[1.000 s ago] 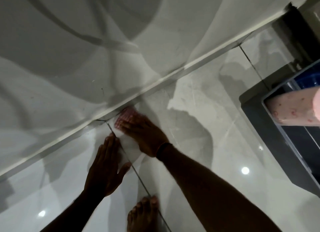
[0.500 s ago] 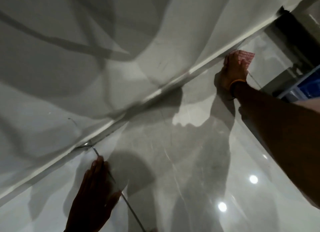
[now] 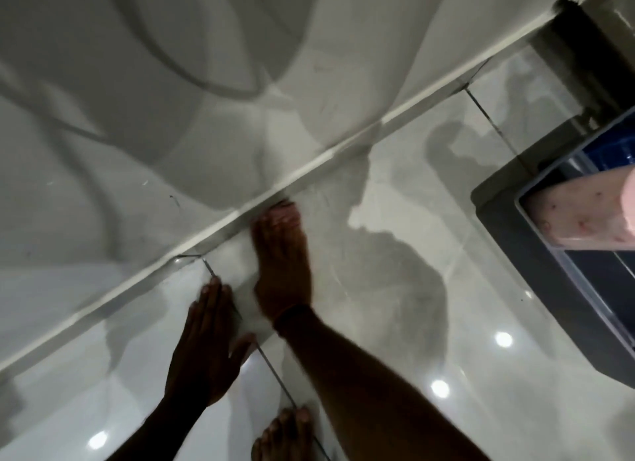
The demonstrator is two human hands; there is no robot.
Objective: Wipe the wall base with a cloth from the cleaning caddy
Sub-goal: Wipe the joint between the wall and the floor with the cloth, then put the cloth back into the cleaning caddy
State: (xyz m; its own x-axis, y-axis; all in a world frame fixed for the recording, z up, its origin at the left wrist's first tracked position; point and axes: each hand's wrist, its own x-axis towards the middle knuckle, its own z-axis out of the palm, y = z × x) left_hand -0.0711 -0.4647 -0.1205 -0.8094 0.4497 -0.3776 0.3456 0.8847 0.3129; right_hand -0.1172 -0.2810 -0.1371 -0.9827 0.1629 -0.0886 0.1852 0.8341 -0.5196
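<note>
My right hand [image 3: 281,271] lies palm down on the floor [image 3: 395,288], fingers [image 3: 280,220] together and stretched out so their tips meet the wall base [image 3: 309,165]. The cloth [image 3: 287,209] is under those fingertips, pressed into the corner where floor and wall base join; only a pinkish edge of it shows past my fingers, blurred, so I cannot tell how it is folded. My fingers press it flat rather than close around it. A dark band sits on that wrist.

My left hand [image 3: 202,350] is flat on the floor just beside the right, nearer to me, fingers straight and close together, thumb spread out to the side. It holds nothing. A dark tile joint [image 3: 271,367] runs between the two hands, passing under the left thumb and on toward my bare foot [image 3: 285,433] at the lower edge.

The wall base is a pale strip running diagonally from lower left to upper right, with the wall [image 3: 171,99] above it crossed by curved shadows. The floor is glossy and throws back bright spots of light.

At the right edge stands the caddy [image 3: 536,264], a grey bin with a clear rim, well apart from my hands. A pink spotted roll [image 3: 580,213] lies across its top.
</note>
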